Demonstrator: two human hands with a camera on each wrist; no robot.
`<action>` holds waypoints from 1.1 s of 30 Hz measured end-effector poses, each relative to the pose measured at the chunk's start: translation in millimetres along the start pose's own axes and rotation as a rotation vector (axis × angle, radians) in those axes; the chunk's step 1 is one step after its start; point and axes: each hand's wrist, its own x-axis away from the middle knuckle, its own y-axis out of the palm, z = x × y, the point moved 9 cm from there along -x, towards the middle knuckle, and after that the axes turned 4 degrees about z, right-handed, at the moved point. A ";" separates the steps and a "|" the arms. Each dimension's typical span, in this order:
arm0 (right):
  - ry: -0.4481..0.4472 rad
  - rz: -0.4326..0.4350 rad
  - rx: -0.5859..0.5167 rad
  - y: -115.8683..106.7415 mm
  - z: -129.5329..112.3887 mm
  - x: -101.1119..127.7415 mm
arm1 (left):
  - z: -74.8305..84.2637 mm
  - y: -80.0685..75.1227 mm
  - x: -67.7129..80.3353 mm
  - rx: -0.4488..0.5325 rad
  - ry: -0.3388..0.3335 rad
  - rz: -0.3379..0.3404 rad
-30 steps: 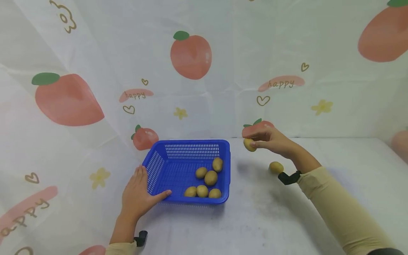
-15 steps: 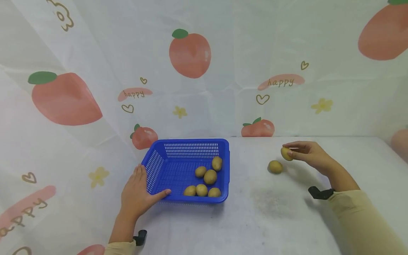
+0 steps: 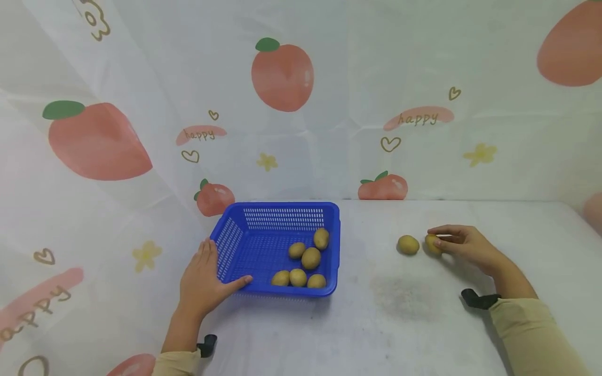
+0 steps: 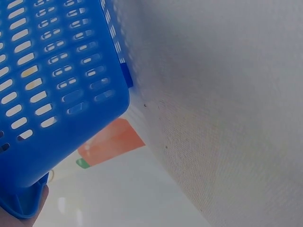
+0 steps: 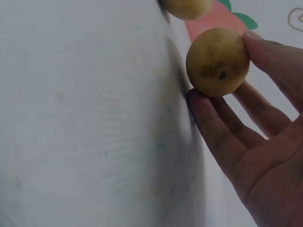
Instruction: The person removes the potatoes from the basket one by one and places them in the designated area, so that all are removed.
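Note:
My right hand (image 3: 470,248) pinches a small potato (image 3: 432,244) between thumb and fingers, low over the white table. In the right wrist view the potato (image 5: 218,61) shows a dark spot, and the fingertips touch its sides. Just left of it on the table lies another potato (image 3: 408,245). At the near left corner of a blue plastic basket (image 3: 335,250), my left hand (image 3: 202,284) rests on the rim with straight fingers, the thumb along the front edge. The left wrist view shows mostly the basket's slotted wall (image 4: 57,94); only a bit of hand appears there.
Several potatoes (image 3: 311,258) lie inside the basket, toward its right side and front. A white cloth backdrop (image 3: 348,104) printed with fruit hangs behind and to the left. The table (image 3: 376,324) extends right and in front of the basket.
My right hand has carried its potato rightward from near the basket, past the lone potato, and lowered it to the table beside that one. The left hand and basket stay in place.

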 end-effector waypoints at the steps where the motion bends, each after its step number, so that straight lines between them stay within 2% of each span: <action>1: 0.001 0.001 0.007 0.4 0.4 0.3 | -0.3 0.2 0.4 0.001 0.000 0.003; 12: -0.040 -0.004 0.067 5.0 -7.6 -0.5 | -3.1 1.6 3.7 0.002 -0.013 0.009; 19: -0.023 -0.009 0.103 7.1 -8.0 -0.7 | -1.6 0.5 4.4 0.012 -0.023 -0.001; 29: -0.028 0.013 0.197 1.5 -9.4 -4.0 | -0.4 -0.2 1.7 0.018 -0.013 0.007; 33: -0.026 0.019 0.197 -2.3 -8.9 -1.3 | -0.6 0.1 1.4 0.016 -0.011 0.010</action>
